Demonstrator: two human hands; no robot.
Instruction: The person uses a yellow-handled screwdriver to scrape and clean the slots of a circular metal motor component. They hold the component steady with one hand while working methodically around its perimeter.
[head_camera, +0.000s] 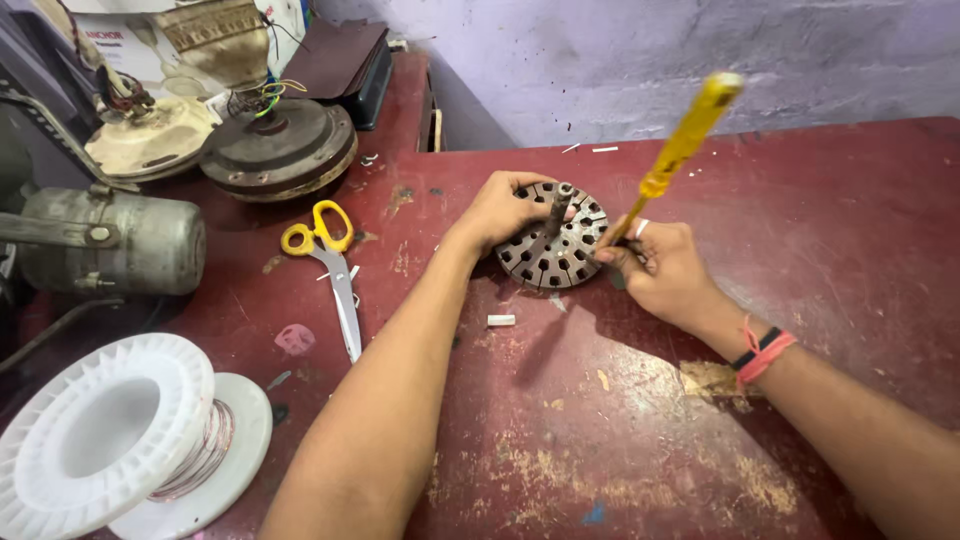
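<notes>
Stator (562, 250): stiff, heavy steel we judge; we grip rim w/ left hand (500, 212), fingers curled.
Screwdriver (685, 145): right hand (665, 270) fingers pinch shaft.

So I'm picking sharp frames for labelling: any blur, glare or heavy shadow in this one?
Head view: the yellow-handled screwdriver is motion-blurred toward its top; the round slotted metal core and both hands, left hand and right hand, are fairly sharp. Soft arm shadows fall on the worn red table. The white plastic wire spool looks bright and stretched at the corner.
</notes>
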